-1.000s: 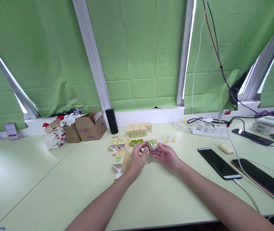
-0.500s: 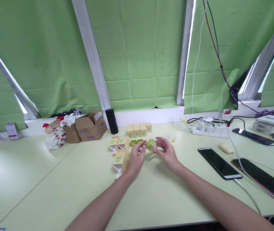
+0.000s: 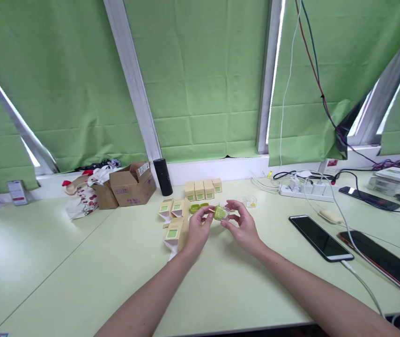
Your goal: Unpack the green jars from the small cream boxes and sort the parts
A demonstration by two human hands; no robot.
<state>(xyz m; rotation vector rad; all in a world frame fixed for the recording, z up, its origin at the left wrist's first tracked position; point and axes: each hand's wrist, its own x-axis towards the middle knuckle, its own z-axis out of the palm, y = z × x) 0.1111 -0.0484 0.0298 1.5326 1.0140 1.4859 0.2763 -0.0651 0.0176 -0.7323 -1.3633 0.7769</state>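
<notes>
A small green case [image 3: 220, 213] with a clear, see-through part on its right side is held up over the table between my two hands. My left hand [image 3: 199, 226] is closed, its thumb and forefinger pinching a thin pale strap or loop at the case's left end. My right hand [image 3: 242, 223] curls its fingers and thumb around the clear right side. Just behind my left hand lies an opened green case [image 3: 199, 207], partly hidden. Opened tan cardboard boxes [image 3: 177, 234] with green labels lie left of my left hand.
Several upright tan boxes [image 3: 200, 190] stand in a row behind. A clear plastic tray [image 3: 249, 202] lies behind my right hand. Phones [image 3: 321, 238], cables and a power strip [image 3: 307, 192] are on the right. A black cylinder [image 3: 163, 177] and brown carton [image 3: 133, 183] stand back left.
The green case has turned in my hands, so its clear side now shows toward my right hand. The fingers of my right hand have shifted slightly; my left hand has barely moved.
</notes>
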